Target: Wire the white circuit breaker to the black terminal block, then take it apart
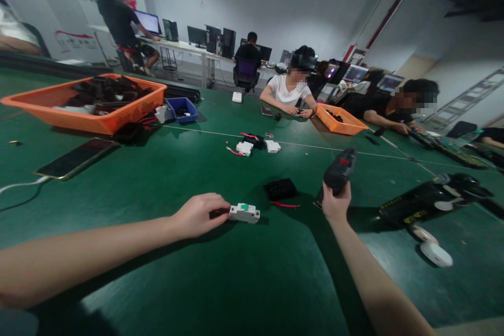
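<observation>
The left hand [202, 214] is partly curled, its thumb and fingertips brought together at the near-left end of a white module [247, 213] with a green switch. The grip is a light pinch: only that end is covered, while the rest of the module projects to the right, clear of the fingers. The module sits low over the green tabletop [260, 273], in front of the person and between the two hands; whether its underside touches the surface is hard to tell. A bit of red shows in the gap between the left thumb and forefinger, too small to make out.

The right hand [337, 200] is closed around the grip of a black power driver [340, 170] with a red mark on top. The driver's body rises above the fist, angled away from the person. Its tip cannot be made out, and the fingers on the far side of the grip are hidden.

Between the hands, a little farther off, lies a black block [281, 189], with a red wire [285, 205] just beside its near edge. Beyond it are two more white pieces, the left one [244, 148] beside red wires and the right one [273, 146] on its own. To the right of the driver is a black cylinder [417, 207] with yellow lettering.
</observation>
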The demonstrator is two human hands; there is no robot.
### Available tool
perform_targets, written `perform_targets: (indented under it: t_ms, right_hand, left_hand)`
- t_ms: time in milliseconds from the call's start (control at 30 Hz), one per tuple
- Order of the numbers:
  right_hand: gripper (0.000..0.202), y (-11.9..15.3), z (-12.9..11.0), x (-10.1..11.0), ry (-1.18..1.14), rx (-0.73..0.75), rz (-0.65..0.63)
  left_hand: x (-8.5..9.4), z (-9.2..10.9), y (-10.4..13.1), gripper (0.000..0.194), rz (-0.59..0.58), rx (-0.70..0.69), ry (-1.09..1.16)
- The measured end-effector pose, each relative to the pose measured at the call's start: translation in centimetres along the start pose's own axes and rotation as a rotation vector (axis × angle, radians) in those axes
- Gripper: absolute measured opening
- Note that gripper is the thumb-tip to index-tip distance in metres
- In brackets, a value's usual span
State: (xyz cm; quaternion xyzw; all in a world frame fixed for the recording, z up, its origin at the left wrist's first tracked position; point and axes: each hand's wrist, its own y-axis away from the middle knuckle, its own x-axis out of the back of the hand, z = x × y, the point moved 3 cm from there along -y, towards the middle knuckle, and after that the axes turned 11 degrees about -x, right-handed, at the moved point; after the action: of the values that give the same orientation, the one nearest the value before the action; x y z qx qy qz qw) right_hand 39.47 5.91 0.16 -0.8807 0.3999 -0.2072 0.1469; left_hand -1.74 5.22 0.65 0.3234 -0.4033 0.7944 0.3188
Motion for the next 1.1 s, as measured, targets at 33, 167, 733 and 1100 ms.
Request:
perform_targets:
  t_ms: [33,167,733,1100]
  right_hand:
    - [0.055,0.0,0.4,-0.1,-0.021,-0.018,0.027]
    - [0.057,-0.2,1.2,-0.1,-0.037,-0.073,0.06]
    - [0.054,-0.3,1.7,-0.2,-0.089,-0.062,0.033]
    - [0.038,-1.0,0.2,0.9,-0.246,-0.181,-0.174]
  left_hand:
    - [0.0,0.0,0.0,0.024,0.003,-0.004,0.003]
    - [0.0,0.1,0.0,0.024,0.005,-0.009,0.004]
    - [0.1,0.3,-0.1,0.024,0.011,-0.005,-0.013]
    - [0.0,0.2,0.0,0.025,0.002,0.005,-0.028]
